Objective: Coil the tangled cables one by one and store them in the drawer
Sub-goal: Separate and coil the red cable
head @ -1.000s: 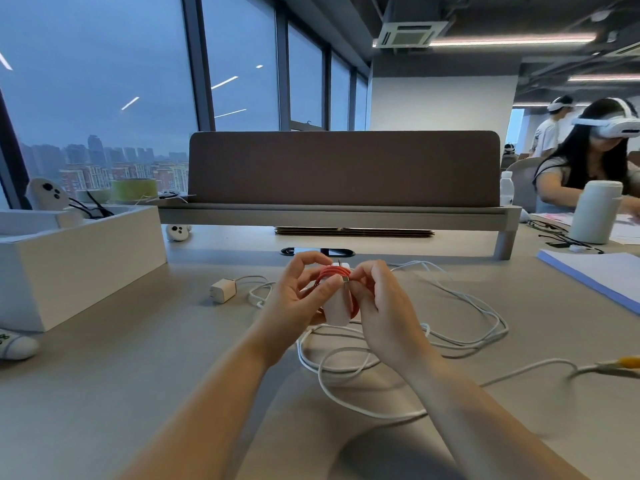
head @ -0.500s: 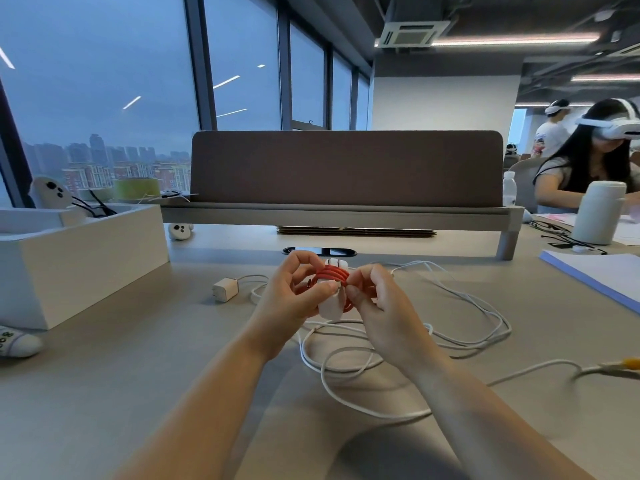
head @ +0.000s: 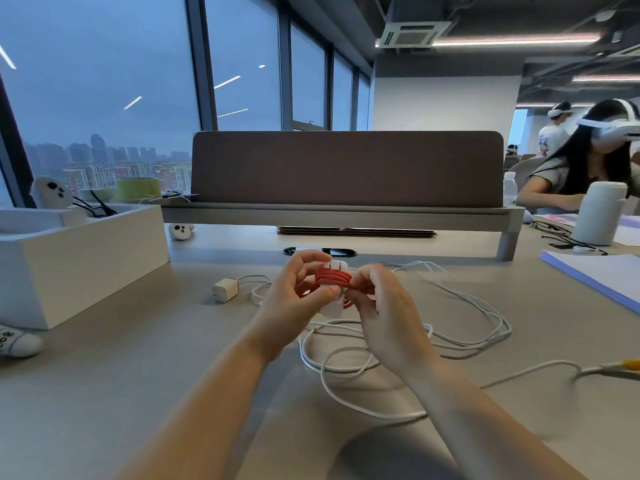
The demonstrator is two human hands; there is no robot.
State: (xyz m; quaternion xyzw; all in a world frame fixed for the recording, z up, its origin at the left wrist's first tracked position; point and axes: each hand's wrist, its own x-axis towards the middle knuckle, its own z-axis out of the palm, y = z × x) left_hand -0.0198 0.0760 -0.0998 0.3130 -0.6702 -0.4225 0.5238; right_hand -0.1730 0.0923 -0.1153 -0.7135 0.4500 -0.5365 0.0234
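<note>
Right now your left hand [head: 294, 303] curls round a white plastic charger block [head: 331, 308]. Its thumb presses on the thin red cable [head: 333, 279], which is wound in several tight turns around the block. Your right hand [head: 388, 323] pinches the same red turns from the other side. You hold the bundle in the air above the grey desk [head: 104, 393], just over the loose tangle of white cables [head: 467, 306]. The drawer is not in view.

The wrap looks close to finished, so the risk, as I judge it, lies in the tail end. If you let go before it is tucked, the springy turns could loosen and slide off the smooth block. Watch also when you carry it off: a white loop lying under your wrists could catch and drag the small white cube adapter [head: 225, 289] along. Keep the thumb on until the end is secured.
</note>
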